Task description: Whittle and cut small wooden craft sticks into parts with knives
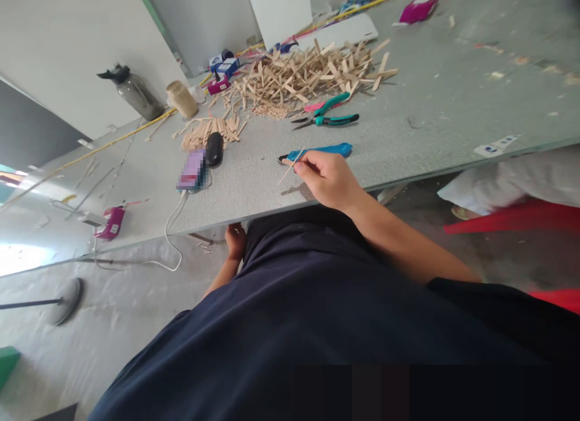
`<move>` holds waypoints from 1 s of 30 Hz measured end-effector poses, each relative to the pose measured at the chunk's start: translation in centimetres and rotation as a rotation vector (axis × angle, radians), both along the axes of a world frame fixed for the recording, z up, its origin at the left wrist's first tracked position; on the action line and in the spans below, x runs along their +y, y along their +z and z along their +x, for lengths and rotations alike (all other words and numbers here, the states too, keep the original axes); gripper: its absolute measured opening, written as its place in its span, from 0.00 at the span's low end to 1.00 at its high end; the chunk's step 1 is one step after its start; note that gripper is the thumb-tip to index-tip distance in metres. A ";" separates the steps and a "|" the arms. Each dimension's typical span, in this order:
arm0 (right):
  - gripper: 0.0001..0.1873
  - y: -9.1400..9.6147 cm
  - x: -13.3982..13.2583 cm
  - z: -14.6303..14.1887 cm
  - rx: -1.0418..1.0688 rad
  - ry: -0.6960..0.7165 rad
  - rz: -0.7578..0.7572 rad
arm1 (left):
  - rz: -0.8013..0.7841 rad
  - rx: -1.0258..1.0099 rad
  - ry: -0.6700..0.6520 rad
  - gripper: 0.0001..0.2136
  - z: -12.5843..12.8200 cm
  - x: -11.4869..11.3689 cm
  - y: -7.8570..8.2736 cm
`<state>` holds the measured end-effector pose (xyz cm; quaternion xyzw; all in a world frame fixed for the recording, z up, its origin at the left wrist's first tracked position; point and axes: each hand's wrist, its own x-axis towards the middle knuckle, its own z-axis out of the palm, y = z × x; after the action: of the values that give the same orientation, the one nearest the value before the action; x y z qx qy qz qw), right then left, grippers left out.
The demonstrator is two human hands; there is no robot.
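Observation:
My right hand (329, 178) is closed over the table's near edge, thumb and finger pinching a thin wooden stick (285, 176) that slants down to the left. Just behind those fingers lies a blue utility knife (338, 149). My left hand (234, 241) hangs below the table edge beside my leg, its fingers mostly hidden. Farther back are needle-nose pliers (338, 120) with teal and black handles, next to a pink object (322, 106). Behind them spreads a heap of flat wooden craft sticks (312, 73). A smaller pile of short stick pieces (206, 133) sits to the left.
A phone (193, 170) with a white cable and a black mouse (214, 149) lie left of centre. A grey bottle (138, 95) and a tan cylinder (182, 99) stand behind. Magenta packs (111, 223) are at the left and back. Part of another person's trousers (502, 182) shows at right.

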<state>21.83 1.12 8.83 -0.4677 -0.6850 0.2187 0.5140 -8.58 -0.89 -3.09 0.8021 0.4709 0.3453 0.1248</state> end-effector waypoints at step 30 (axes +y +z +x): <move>0.11 -1.0 -0.8 -1.9 -0.118 -0.031 0.619 | -0.547 -0.797 -0.590 0.21 11.3 1.3 13.4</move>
<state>19.90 0.29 7.81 -0.3112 -0.7404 -0.0355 0.5947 2.76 0.41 10.35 0.6458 0.2157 0.4375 0.5874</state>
